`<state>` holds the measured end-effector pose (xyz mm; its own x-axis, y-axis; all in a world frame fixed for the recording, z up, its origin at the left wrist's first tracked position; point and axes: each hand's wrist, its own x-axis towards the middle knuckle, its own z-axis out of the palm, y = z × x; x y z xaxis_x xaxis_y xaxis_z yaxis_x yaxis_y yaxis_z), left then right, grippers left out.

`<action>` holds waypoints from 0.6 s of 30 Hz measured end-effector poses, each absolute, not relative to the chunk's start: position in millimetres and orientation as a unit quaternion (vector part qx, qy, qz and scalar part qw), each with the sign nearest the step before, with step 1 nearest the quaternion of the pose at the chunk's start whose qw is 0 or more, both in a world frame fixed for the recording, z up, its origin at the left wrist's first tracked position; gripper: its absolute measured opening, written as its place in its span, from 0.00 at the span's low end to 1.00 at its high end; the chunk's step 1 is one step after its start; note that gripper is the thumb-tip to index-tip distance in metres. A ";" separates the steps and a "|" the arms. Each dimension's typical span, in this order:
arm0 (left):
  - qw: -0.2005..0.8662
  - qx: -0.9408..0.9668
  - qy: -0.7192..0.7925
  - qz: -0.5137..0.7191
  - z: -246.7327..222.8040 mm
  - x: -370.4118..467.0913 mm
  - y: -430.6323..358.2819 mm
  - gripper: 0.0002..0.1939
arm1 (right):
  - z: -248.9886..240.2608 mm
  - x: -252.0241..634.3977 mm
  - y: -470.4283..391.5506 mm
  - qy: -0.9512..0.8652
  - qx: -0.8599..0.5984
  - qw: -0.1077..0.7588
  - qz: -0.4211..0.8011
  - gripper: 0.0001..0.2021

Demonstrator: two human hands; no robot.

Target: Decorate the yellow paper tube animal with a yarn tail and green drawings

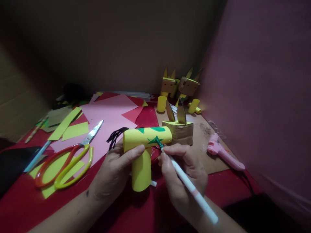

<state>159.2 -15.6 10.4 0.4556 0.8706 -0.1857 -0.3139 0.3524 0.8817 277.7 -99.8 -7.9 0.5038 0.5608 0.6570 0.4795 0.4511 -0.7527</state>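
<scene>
Marker [191,187] tip touches yellow tube figure [143,152] — just beyond right grip [182,174].

Scissors [65,161] are lying left of the paper-tube figure [143,152]; the cardboard block [181,132] is standing behind it, the glue gun [223,154] lying right.

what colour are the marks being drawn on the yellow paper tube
Green, on the yellow paper tube, drawn with the marker in the right hand; the head view shows it.
</scene>
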 end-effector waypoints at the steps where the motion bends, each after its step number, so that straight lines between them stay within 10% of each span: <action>1: 0.749 0.409 0.339 0.396 10.6 159.4 -15.3 0.25 | -7.6 277.6 -99.6 -0.494 -0.524 0.693 0.031 0.07; 18: 0.748 0.411 0.344 0.390 9.7 159.0 -14.0 0.35 | -9.6 278.8 -101.1 -0.498 -0.520 0.693 0.039 0.08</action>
